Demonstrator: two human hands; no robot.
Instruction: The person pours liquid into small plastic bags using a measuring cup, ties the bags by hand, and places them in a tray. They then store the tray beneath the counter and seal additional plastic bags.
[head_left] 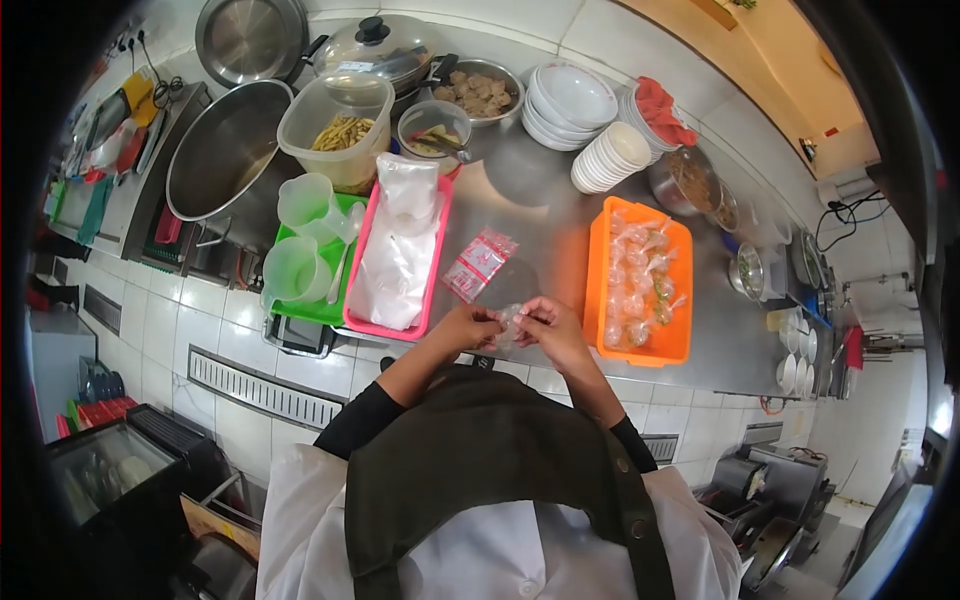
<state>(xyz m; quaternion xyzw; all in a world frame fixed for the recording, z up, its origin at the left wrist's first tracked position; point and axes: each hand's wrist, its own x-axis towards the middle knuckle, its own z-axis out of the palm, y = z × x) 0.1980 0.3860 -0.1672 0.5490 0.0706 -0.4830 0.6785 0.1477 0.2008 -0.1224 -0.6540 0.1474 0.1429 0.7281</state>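
A small clear plastic bag (507, 326) is pinched between my two hands at the front edge of the steel counter. My left hand (474, 328) grips its left side with closed fingers. On its other side, the fingers of my right hand (547, 325) are closed on it too; what the bag contains is too small to tell. Just beyond my hands lies a red and white printed packet (480, 264). To the right, an orange basket (598, 285) holds several filled, knotted plastic bags. To the left, a pink tray (432, 270) holds a stack of white plastic bags (395, 270).
A green tray (318, 306) with translucent measuring jugs (297, 268) stands left of the pink one. Behind are a large steel pot (225, 165), a plastic tub (340, 115), a bowl of meatballs (478, 92), stacked white bowls (570, 100) and stacked cups (610, 158).
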